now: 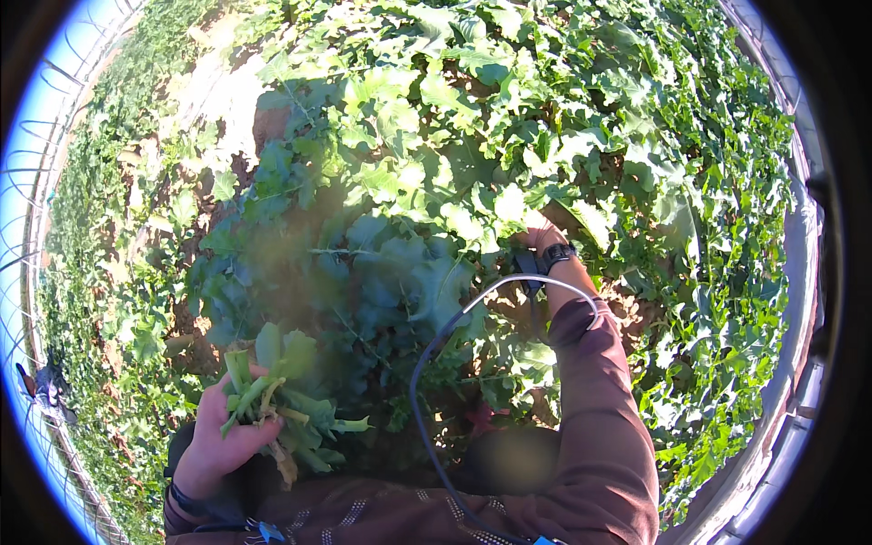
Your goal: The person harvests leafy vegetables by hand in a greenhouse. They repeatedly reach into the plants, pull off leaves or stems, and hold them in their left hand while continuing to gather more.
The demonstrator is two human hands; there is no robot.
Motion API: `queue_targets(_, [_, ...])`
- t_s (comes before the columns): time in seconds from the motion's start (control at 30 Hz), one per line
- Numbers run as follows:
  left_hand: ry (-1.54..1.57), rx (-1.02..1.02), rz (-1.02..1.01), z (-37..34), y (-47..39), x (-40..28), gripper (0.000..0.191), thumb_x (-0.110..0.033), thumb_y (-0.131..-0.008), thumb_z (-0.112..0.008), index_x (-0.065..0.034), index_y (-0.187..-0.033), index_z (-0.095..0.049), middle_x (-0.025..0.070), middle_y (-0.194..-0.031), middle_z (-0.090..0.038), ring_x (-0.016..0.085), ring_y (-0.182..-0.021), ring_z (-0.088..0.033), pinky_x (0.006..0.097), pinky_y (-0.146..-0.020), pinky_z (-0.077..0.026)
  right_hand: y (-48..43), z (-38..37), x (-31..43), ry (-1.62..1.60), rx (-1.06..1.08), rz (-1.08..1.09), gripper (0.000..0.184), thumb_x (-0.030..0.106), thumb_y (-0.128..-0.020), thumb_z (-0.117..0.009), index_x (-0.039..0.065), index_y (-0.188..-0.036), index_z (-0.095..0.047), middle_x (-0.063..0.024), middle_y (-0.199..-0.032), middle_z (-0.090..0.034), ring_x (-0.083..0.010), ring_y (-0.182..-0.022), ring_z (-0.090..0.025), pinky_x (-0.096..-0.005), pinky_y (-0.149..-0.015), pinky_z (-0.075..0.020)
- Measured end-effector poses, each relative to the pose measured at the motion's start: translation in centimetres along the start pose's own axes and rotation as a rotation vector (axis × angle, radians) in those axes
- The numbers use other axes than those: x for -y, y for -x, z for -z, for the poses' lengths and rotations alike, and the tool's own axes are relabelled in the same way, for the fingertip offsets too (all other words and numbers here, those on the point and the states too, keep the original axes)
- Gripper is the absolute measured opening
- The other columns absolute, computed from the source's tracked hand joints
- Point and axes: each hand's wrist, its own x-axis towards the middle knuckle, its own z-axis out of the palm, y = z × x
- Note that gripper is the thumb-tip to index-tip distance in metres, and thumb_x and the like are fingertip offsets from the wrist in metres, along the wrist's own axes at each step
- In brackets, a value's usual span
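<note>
My left hand [216, 430], low on the left, grips a bunch of cut leafy greens [257, 396]. Pale green stem ends point up past the thumb, and a withered brownish leaf hangs beneath. My right hand [542, 233] reaches forward into the lobed leaves of the leafy green plants [415, 163]. Foliage and glare cover its fingers, so whether they hold anything is hidden. A dark wristwatch [560, 253] sits on the right wrist.
A cable [424, 398] loops from my chest towards the right sleeve. Dry soil [221, 88] shows between plants at upper left. Curved greenhouse-like frame hoops [41, 170] edge the left side, and a pale low border [800, 272] runs along the right.
</note>
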Motion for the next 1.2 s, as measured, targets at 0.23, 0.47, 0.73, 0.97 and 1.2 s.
queue_targets(0.23, [-0.024,-0.003,-0.013,0.3,0.0,0.1,0.038,-0.005,-0.065,-0.069,-0.0025,-0.1,-0.056,0.0,-0.076,-0.06,0.006,-0.069,-0.055,0.0229,-0.064,-0.046,1.0,-1.4,-0.4,-0.027,-0.062,-0.005,0.041,0.03,-0.079,-0.063,0.009,-0.114,-0.06,-0.0103,-0.11,-0.059,-0.0188,-0.094,-0.058,-0.0318,-0.076,-0.0475])
queue_targets(0.47, [0.044,-0.048,-0.023,0.3,0.5,0.2,0.038,-0.004,-0.065,-0.068,-0.0025,-0.101,-0.055,-0.0005,-0.079,-0.058,0.006,-0.071,-0.054,0.0227,-0.064,-0.046,1.1,-3.1,-1.4,-0.341,-0.07,-0.131,0.034,0.031,-0.086,-0.057,0.01,-0.112,-0.058,-0.0091,-0.095,-0.062,-0.0186,-0.085,-0.059,-0.0334,-0.073,-0.0476])
queue_targets(0.73, [0.266,-0.029,-0.154,0.7,2.9,0.2,0.038,0.001,-0.066,-0.068,-0.0029,-0.102,-0.056,-0.0005,-0.083,-0.06,0.005,-0.075,-0.055,0.0222,-0.069,-0.046,6.1,7.9,2.8,-0.122,-0.409,-0.104,0.028,0.024,-0.08,-0.058,0.002,-0.096,-0.062,-0.0195,-0.084,-0.065,-0.0342,-0.077,-0.063,-0.0413,-0.069,-0.0506])
queue_targets(0.97, [0.204,-0.02,-0.451,0.5,5.6,0.2,0.041,0.0,-0.071,-0.066,-0.0035,-0.111,-0.057,-0.0005,-0.092,-0.062,0.005,-0.079,-0.055,0.0231,-0.071,-0.046,27.1,20.1,13.3,-0.596,0.054,0.219,0.044,0.024,-0.088,-0.053,0.0,-0.123,-0.05,-0.0147,-0.084,-0.067,-0.0174,-0.07,-0.064,-0.0317,-0.067,-0.0501])
queue_targets(1.2, [0.874,0.257,-0.471,-2.3,7.1,0.0,0.032,0.006,-0.072,-0.065,-0.0033,-0.102,-0.06,0.0051,-0.087,-0.064,0.012,-0.072,-0.059,0.026,-0.063,-0.049,39.2,19.3,22.0,-0.835,0.631,0.712,0.042,0.036,-0.096,-0.037,-0.001,-0.104,-0.055,-0.0165,-0.111,-0.062,-0.0224,-0.092,-0.064,-0.0309,-0.081,-0.0496])
